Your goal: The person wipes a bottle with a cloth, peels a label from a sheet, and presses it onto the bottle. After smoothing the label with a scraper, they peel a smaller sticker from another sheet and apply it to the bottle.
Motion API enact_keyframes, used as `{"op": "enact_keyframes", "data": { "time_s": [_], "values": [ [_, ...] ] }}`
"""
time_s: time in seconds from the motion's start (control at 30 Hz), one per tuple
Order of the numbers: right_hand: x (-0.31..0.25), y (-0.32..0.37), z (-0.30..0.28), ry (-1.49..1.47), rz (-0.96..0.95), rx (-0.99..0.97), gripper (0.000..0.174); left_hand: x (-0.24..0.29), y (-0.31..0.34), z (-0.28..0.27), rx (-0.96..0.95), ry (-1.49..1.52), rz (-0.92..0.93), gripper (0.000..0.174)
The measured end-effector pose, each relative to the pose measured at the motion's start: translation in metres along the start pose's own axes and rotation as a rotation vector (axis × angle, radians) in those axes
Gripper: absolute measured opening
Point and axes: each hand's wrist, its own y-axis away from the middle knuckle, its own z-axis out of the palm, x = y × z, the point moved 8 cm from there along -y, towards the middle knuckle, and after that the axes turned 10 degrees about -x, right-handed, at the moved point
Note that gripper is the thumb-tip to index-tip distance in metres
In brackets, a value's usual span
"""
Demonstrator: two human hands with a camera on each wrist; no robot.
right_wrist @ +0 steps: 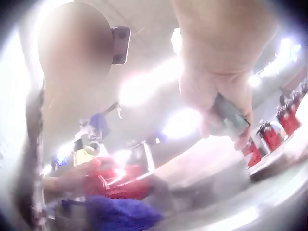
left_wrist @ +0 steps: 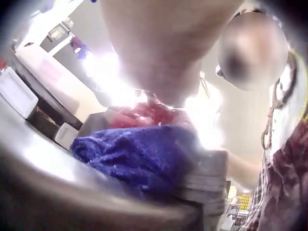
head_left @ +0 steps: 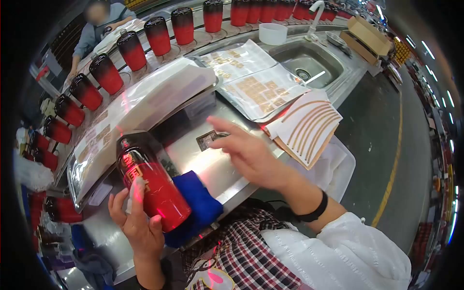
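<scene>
A glossy bottle (head_left: 157, 188), black fading to red with gold lettering, lies tilted on a folded blue cloth (head_left: 200, 198). My left hand (head_left: 140, 232) is at its near side; a finger with a white cover touches the gold decal and the thumb is by the red body. To the right, my right hand (head_left: 256, 157) is raised over the steel table, blurred in the head view. The right wrist view shows a small dark green piece (right_wrist: 232, 115) held between its fingers and palm. Close to those fingertips, a small dark patterned square (head_left: 207, 140) lies on the table.
Sheets with gold decals (head_left: 261, 92) lie on a tray beside the sink (head_left: 309, 63). A white sheet with curved gold strips (head_left: 309, 128) overhangs the right edge. Several red-black bottles (head_left: 157, 36) stand in a curved row behind. Another person (head_left: 106, 24) sits beyond.
</scene>
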Motion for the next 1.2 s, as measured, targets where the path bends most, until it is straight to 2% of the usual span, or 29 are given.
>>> {"op": "enact_keyframes", "data": {
  "time_s": [0.1, 0.17, 0.23, 0.3, 0.37, 0.43, 0.47, 0.57, 0.6, 0.7, 0.77, 0.83, 0.9, 0.97, 1.03, 1.13, 1.2],
  "values": [
    [0.020, 0.009, -0.058, 0.302, 0.054, -0.009, 0.038, -0.004, 0.012, 0.006, 0.058, 0.107, -0.077, 0.072],
    [0.049, 0.004, -0.092, 0.490, 0.151, -0.090, 0.038, -0.008, 0.018, 0.009, 0.101, 0.142, -0.108, 0.073],
    [0.085, -0.019, -0.118, 0.555, 0.382, -0.254, 0.040, -0.007, 0.021, 0.011, 0.100, 0.168, -0.117, 0.072],
    [0.086, -0.053, -0.123, 0.720, 0.289, -0.325, 0.041, -0.010, 0.024, 0.010, 0.108, 0.184, -0.134, 0.071],
    [0.074, -0.096, -0.114, 0.660, 0.154, -0.293, 0.041, -0.013, 0.028, 0.013, 0.110, 0.211, -0.150, 0.070],
    [0.066, -0.144, -0.088, 0.698, 0.012, -0.350, 0.041, -0.015, 0.032, 0.016, 0.116, 0.212, -0.147, 0.067],
    [0.081, -0.167, -0.073, 0.668, -0.001, -0.368, 0.040, -0.016, 0.033, 0.017, 0.111, 0.207, -0.141, 0.066],
    [0.096, -0.208, -0.021, 0.660, 0.122, -0.727, 0.039, -0.023, 0.038, 0.018, 0.108, 0.263, -0.176, 0.061],
    [0.100, -0.211, -0.010, 0.625, 0.231, -0.855, 0.036, -0.025, 0.042, 0.019, 0.111, 0.273, -0.167, 0.059],
    [0.080, -0.200, 0.020, 0.569, 0.210, -1.146, 0.035, -0.033, 0.041, 0.010, 0.109, 0.348, -0.162, 0.052],
    [0.072, -0.187, 0.024, 0.581, 0.042, -1.082, 0.030, -0.047, 0.044, -0.006, 0.092, 0.376, -0.195, 0.050],
    [0.042, -0.167, 0.026, 0.748, 0.010, -1.055, 0.023, -0.069, 0.041, -0.034, 0.054, 0.292, -0.217, 0.042],
    [0.032, -0.150, 0.018, 0.897, -0.103, -0.844, 0.011, -0.095, 0.034, -0.060, 0.000, 0.151, -0.259, 0.039],
    [0.032, -0.142, 0.012, 0.896, -0.004, -0.810, 0.017, -0.121, 0.016, -0.075, 0.007, -0.024, -0.264, 0.035],
    [0.032, -0.135, 0.008, 0.914, -0.046, -0.759, 0.018, -0.151, 0.000, -0.079, 0.148, -0.001, -0.334, 0.033],
    [0.036, -0.131, 0.002, 0.905, -0.045, -0.715, 0.019, -0.186, -0.002, -0.064, -0.009, -0.099, -0.325, 0.031],
    [0.035, -0.132, 0.002, 0.893, -0.014, -0.691, 0.020, -0.189, 0.000, -0.061, -0.117, -0.030, -0.379, 0.028]
  ]
}}
